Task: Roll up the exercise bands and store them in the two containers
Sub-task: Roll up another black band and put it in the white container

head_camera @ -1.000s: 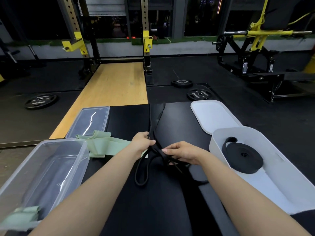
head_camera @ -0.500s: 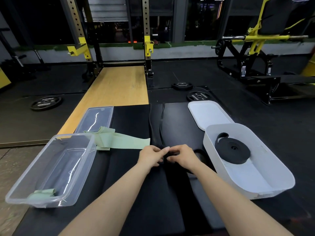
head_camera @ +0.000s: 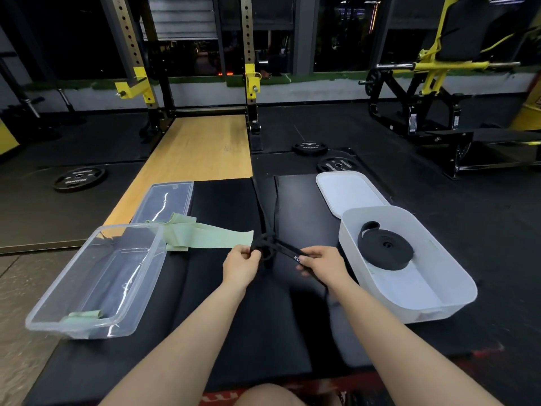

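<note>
A long black exercise band (head_camera: 268, 213) runs away from me over the black mat, twisted into a knot near my hands. My left hand (head_camera: 240, 266) pinches the knotted end. My right hand (head_camera: 323, 262) grips a stretch of the same band with white lettering. A rolled black band (head_camera: 385, 249) lies inside the white container (head_camera: 450, 285) on the right. A pale green band (head_camera: 205, 236) lies flat to the left, beside the clear container (head_camera: 137, 288), which holds a small green roll (head_camera: 82, 317).
A clear lid (head_camera: 164, 202) and a white lid (head_camera: 348, 190) lie behind the containers. Beyond the mat are a wooden lifting platform (head_camera: 199, 148), weight plates (head_camera: 79, 177) on the floor, a squat rack and a yellow machine at the right.
My hands have drawn apart, the right one pulling a length of the black band to the right out of the knot, the left one holding the knot. The view shifted slightly.
</note>
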